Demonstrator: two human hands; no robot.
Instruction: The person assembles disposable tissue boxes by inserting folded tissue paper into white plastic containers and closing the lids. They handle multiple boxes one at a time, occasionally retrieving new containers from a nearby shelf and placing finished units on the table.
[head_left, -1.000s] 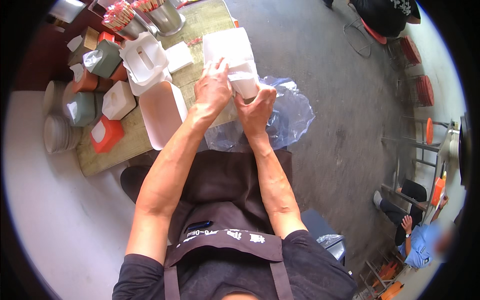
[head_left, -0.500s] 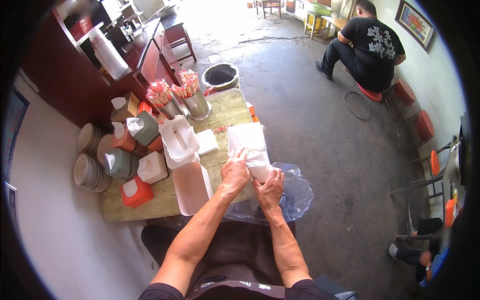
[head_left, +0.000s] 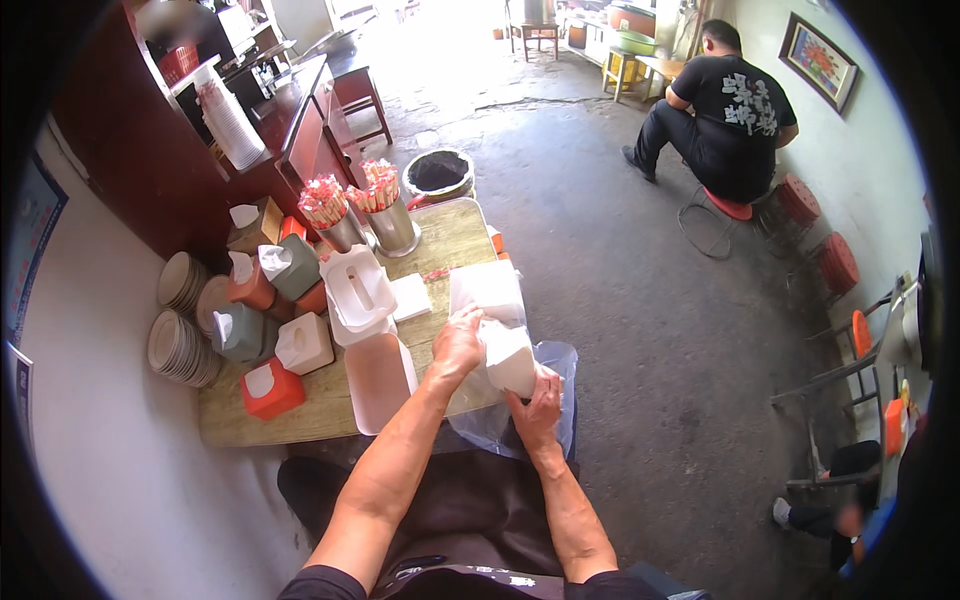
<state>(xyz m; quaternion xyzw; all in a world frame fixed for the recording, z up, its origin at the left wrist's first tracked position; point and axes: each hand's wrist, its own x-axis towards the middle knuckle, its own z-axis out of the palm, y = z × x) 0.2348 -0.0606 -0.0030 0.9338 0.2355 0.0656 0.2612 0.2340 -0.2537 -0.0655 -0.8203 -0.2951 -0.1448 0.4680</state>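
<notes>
Between my hands is a thick stack of white paper napkins point(head_left: 510, 362), tilted over the near right corner of the table. My left hand point(head_left: 457, 343) is closed at the stack's upper left edge. Closed round the near end is my right hand point(head_left: 537, 410), its fingertips partly hidden. Clear plastic wrapping point(head_left: 558, 368) hangs beside and under the stack. Just beyond lies another white block of napkins point(head_left: 487, 288). Left of my hands stand an open pale pink box point(head_left: 380, 382) and a white slotted dispenser lid point(head_left: 358, 285), with a small napkin stack point(head_left: 411, 297) alongside.
Several tissue dispensers point(head_left: 272, 392) and stacked plates point(head_left: 180, 345) crowd the left of the wooden table point(head_left: 320, 418). Metal cups of wrapped chopsticks point(head_left: 395, 232) stand at the back, near a bin point(head_left: 438, 174). A person point(head_left: 735, 110) sits on a red stool to the right.
The napkin stack has come nearer me and tipped, showing more of its white side. My right hand has moved down with it. The plastic has bunched inward.
</notes>
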